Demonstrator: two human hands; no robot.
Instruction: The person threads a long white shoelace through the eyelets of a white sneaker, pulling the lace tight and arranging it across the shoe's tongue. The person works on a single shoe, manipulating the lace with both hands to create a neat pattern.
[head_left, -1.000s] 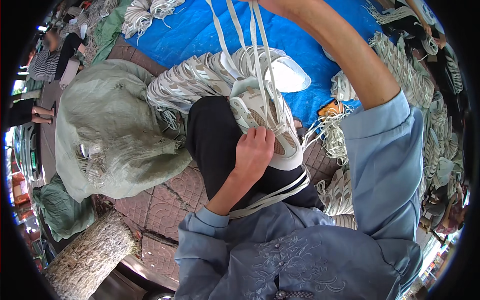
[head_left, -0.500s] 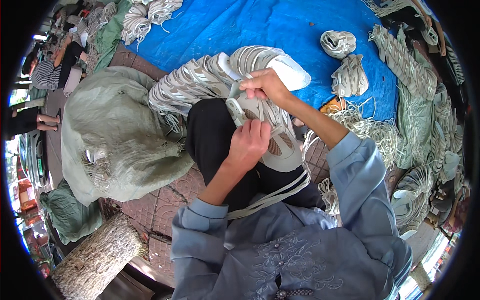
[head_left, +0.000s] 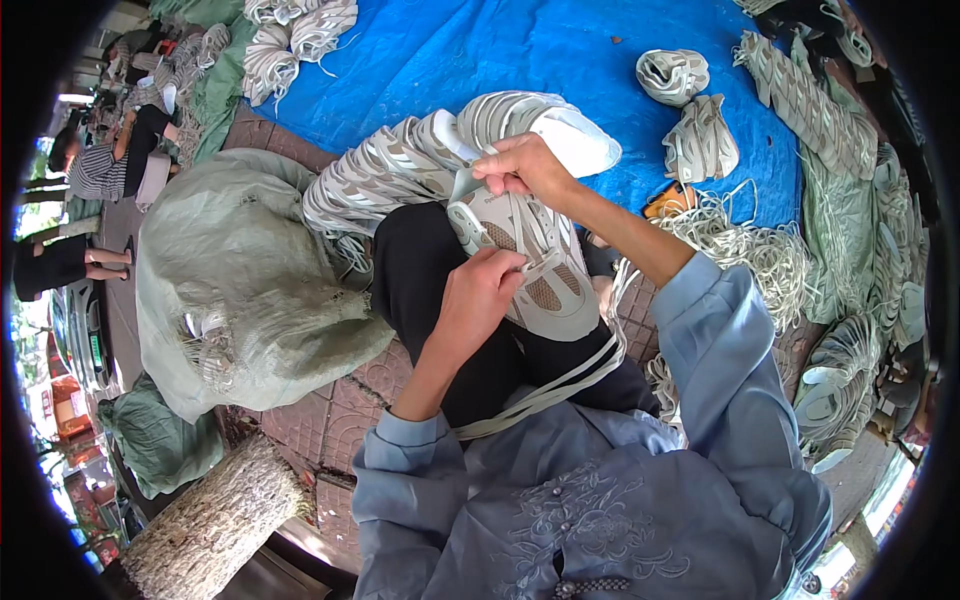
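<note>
A white and beige shoe upper (head_left: 553, 298) with mesh panels rests on my dark-trousered knees, its toe toward me. Pinched fingers of my left hand (head_left: 484, 290) sit at its lacing area, on a white shoelace (head_left: 541, 264) that crosses the front. My right hand (head_left: 528, 170) grips the far end of the upper by its pale flap, thumb and fingers pressed together; whether a lace is also in that grip is hidden. Loose white laces (head_left: 552, 395) trail across my lap.
Beyond my knees lies a long stack of nested uppers (head_left: 385, 165). A blue tarp (head_left: 430, 60) holds more uppers. On the right is a heap of white laces (head_left: 745, 250); on the left, a pale sack (head_left: 250, 290) and a stone block (head_left: 215, 510). A seated person (head_left: 110, 155) is farther left.
My left hand has shifted slightly left, baring more of the lacing area. My right hand keeps its grip at the far end, and the view has moved a little.
</note>
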